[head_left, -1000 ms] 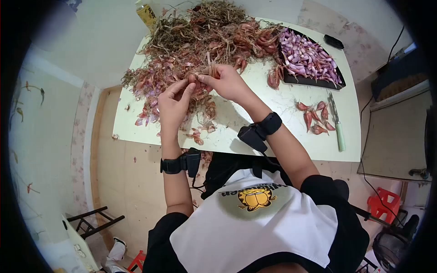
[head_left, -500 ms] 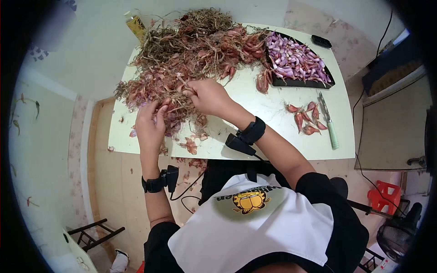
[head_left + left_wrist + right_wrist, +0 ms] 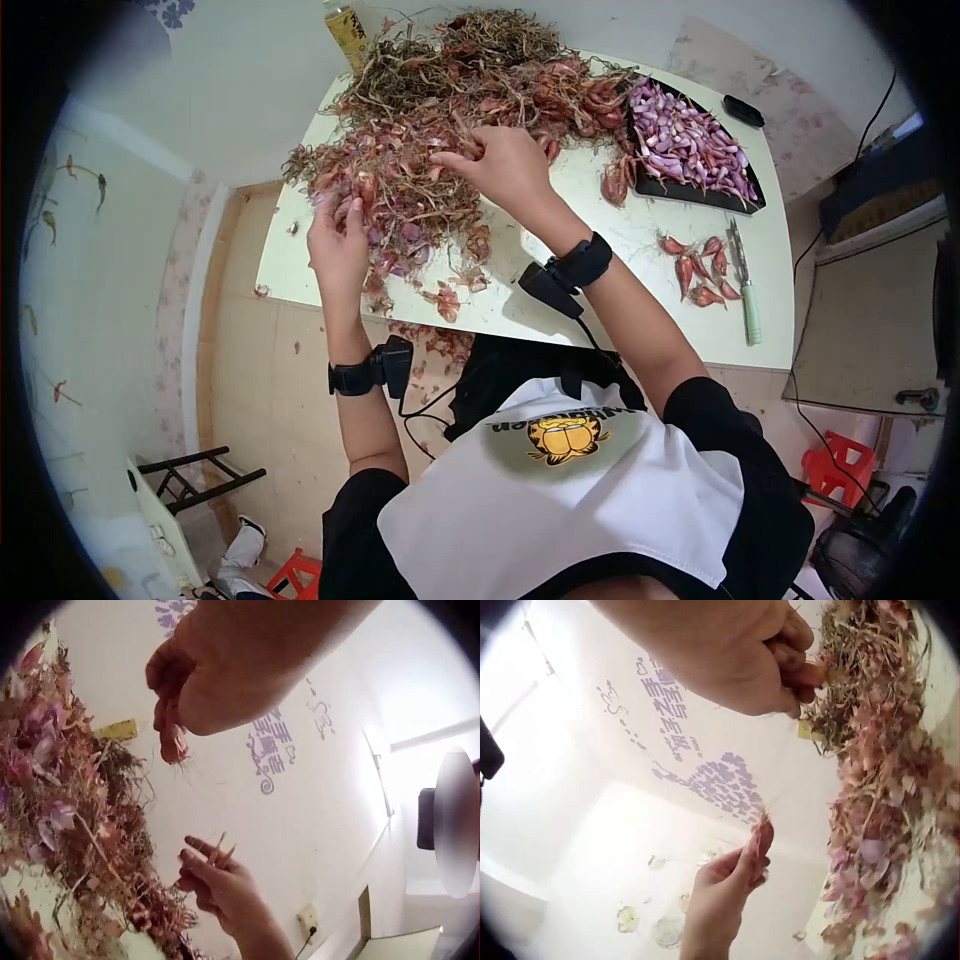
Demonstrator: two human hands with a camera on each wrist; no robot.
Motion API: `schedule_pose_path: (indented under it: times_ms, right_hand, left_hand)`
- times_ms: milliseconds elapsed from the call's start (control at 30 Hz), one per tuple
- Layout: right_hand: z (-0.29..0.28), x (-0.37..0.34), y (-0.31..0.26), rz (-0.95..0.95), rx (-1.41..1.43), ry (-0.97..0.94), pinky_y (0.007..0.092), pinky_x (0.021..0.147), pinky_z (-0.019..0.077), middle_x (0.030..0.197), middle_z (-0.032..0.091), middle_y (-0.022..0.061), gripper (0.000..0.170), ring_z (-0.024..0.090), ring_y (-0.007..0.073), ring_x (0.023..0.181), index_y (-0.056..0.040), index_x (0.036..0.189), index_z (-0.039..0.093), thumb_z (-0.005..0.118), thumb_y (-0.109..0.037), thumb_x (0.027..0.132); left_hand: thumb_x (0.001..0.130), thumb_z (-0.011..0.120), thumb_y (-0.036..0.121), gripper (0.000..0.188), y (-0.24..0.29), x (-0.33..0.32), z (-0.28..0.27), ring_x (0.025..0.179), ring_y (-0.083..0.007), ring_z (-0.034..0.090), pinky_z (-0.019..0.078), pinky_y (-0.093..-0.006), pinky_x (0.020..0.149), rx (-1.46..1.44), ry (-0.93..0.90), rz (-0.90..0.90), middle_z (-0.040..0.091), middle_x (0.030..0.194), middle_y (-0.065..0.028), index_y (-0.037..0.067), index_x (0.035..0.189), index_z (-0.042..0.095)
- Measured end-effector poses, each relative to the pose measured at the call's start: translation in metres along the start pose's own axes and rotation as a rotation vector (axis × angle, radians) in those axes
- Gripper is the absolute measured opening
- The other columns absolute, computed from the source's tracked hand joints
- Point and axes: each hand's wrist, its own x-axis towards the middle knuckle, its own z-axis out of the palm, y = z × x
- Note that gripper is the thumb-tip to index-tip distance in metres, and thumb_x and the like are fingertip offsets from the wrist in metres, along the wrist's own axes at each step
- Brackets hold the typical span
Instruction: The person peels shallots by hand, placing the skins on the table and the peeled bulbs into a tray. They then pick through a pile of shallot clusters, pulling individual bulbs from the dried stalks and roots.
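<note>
My left hand [image 3: 338,240] is over the left side of a heap of dry shallot skins [image 3: 400,170]. Thumb and fingers pinch a reddish shallot [image 3: 763,838], its thin roots pointing up and away from the hand. To the right, my right hand [image 3: 508,170] is raised over the heap, apart from the left. Between its fingers it grips a dry reddish stalk [image 3: 808,675], partly hidden by the curled fingers in the right wrist view. Behind both hands lies a bigger pile of unpeeled shallots with tangled dry tops [image 3: 470,70].
A black tray [image 3: 690,192] of peeled purple shallots is at the back right. Several loose shallots [image 3: 684,275] and a green-handled knife [image 3: 750,310] lie near the right edge. At the back stand a yellow-labelled bottle [image 3: 347,35] and a small black object [image 3: 743,110].
The hands, together over the heap a second ago, have drawn apart. The left has moved left with the shallot; the right has pulled away with the stalk.
</note>
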Motion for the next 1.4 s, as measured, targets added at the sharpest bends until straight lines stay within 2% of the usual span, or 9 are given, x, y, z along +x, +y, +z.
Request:
schedule_pose_path:
  times_ms: [100,133,400,467,567,633,900,1033,1400]
  right_hand:
    - [0.020,0.002,0.006,-0.010,0.371,-0.160,0.0329,0.044,0.0370,0.050,0.051,0.0089,0.046,0.048,0.0213,0.044,-0.0010,0.059,0.054,0.066,-0.044,0.072]
    - [0.030,0.001,0.003,0.018,0.473,-0.209,0.0261,0.044,0.0347,0.051,0.050,-0.0008,0.033,0.040,0.0045,0.050,-0.0014,0.075,0.062,0.067,-0.034,0.077]
    - [0.029,-0.006,0.013,-0.053,0.471,-0.279,0.0263,0.047,0.0371,0.056,0.054,0.0014,0.026,0.046,0.0069,0.051,-0.0009,0.078,0.062,0.059,-0.027,0.084]
    - [0.009,-0.009,0.015,-0.113,0.340,-0.354,0.0257,0.048,0.0398,0.057,0.055,0.0029,0.027,0.049,0.0073,0.051,0.0003,0.075,0.060,0.057,-0.025,0.085]
    - [-0.024,0.001,0.043,0.106,0.402,-0.398,0.0248,0.049,0.0427,0.057,0.055,0.0030,0.028,0.050,0.0072,0.050,0.0006,0.070,0.057,0.055,-0.023,0.086]
    - [-0.027,0.000,0.050,0.065,0.523,-0.427,0.0249,0.049,0.0439,0.058,0.055,0.0027,0.026,0.051,0.0074,0.051,-0.0003,0.072,0.056,0.056,-0.022,0.086]
    - [0.010,-0.017,0.010,0.055,1.097,-0.456,0.0166,0.045,0.0358,0.068,0.058,0.0001,0.020,0.055,0.0066,0.054,-0.0031,0.094,0.052,0.058,-0.020,0.085]
    - [0.017,-0.019,0.012,0.133,1.144,-0.344,0.0238,0.049,0.0454,0.064,0.059,0.0049,0.022,0.057,0.0101,0.054,-0.0005,0.078,0.052,0.052,-0.019,0.089]
    - [0.018,-0.017,0.024,-0.021,0.866,-0.515,0.0227,0.054,0.0473,0.065,0.057,0.0023,0.025,0.057,0.0090,0.055,-0.0005,0.081,0.053,0.046,-0.022,0.092]
  left_hand:
    - [0.085,0.055,0.009,0.037,0.005,-0.007,0.022,0.078,-0.0114,0.058,0.0466,-0.0237,0.067,-0.048,-0.048,-0.033,0.062,0.086,-0.0119,-0.010,0.115,0.045]
    - [0.084,0.055,0.008,0.033,0.008,-0.008,0.028,0.073,-0.0095,0.057,0.0462,-0.0219,0.065,-0.052,-0.082,-0.045,0.062,0.085,-0.0114,-0.010,0.112,0.049]
    - [0.084,0.053,0.008,0.023,0.034,-0.017,0.039,0.072,-0.0153,0.061,0.0468,-0.0268,0.066,0.116,-0.246,-0.018,0.064,0.083,-0.0133,-0.002,0.104,0.058]
    - [0.083,0.050,0.008,0.022,0.030,-0.010,0.025,0.075,-0.0280,0.062,0.0470,-0.0330,0.068,0.424,-0.200,0.325,0.062,0.085,-0.0182,0.001,0.101,0.060]
    - [0.084,0.045,0.006,0.023,0.004,0.021,-0.026,0.081,-0.0323,0.060,0.0465,-0.0365,0.072,0.720,-0.139,0.128,0.062,0.089,-0.0177,0.004,0.101,0.061]
    - [0.091,0.038,0.014,0.028,-0.009,0.035,-0.049,0.078,-0.0276,0.061,0.0462,-0.0354,0.070,0.555,-0.150,0.234,0.063,0.091,-0.0155,0.000,0.106,0.057]
    - [0.091,0.031,0.051,0.053,0.007,-0.002,0.042,0.066,-0.0111,0.051,0.0416,-0.0240,0.061,-0.440,-0.323,-0.419,0.052,0.076,-0.0031,0.004,0.102,0.052]
    - [0.090,0.044,0.043,0.040,0.047,-0.022,0.062,0.063,-0.0078,0.048,0.0367,-0.0202,0.055,-0.522,-0.257,-0.278,0.053,0.075,-0.0033,0.006,0.079,0.053]
    - [0.082,0.059,0.006,0.014,0.026,-0.009,0.064,0.077,-0.0072,0.056,0.0440,-0.0197,0.066,-0.562,-0.168,-0.305,0.063,0.086,-0.0069,-0.005,0.090,0.060]
